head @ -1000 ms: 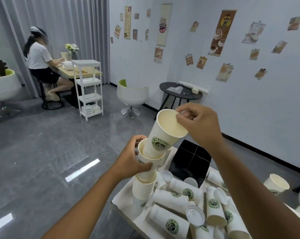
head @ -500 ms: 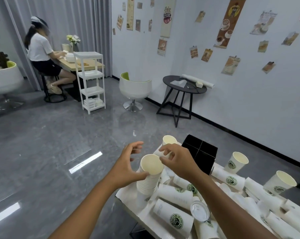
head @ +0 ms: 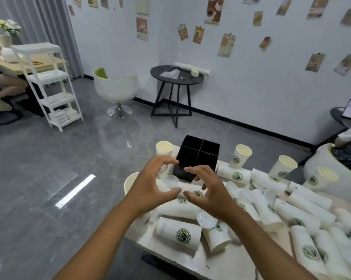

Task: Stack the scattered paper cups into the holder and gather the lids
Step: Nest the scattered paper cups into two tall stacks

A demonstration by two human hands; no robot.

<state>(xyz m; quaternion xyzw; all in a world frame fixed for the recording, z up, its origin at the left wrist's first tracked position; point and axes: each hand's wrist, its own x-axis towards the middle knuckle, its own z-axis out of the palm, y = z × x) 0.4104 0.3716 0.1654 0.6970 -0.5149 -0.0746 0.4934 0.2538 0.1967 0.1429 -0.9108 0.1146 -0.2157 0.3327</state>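
Observation:
Many white paper cups with green logos lie scattered on the white table; one lies nearest me. Upright cups stand at the back. A stack of cups stands at the table's left edge, partly hidden by my left hand. The black four-compartment holder sits at the far edge. My left hand and my right hand hover side by side in front of it, fingers spread and curved, holding nothing. A white lid rests on the cups; a clear lid shows between my hands.
Beyond the table a grey floor stretches to a round black side table, a white tub chair and a white shelf rack. Another white chair stands close at the right. A person sits at the far left.
My right hand dropped its cup into the stack that my left hand held. Both hands have let go and moved right, toward the black holder. The view has tilted down.

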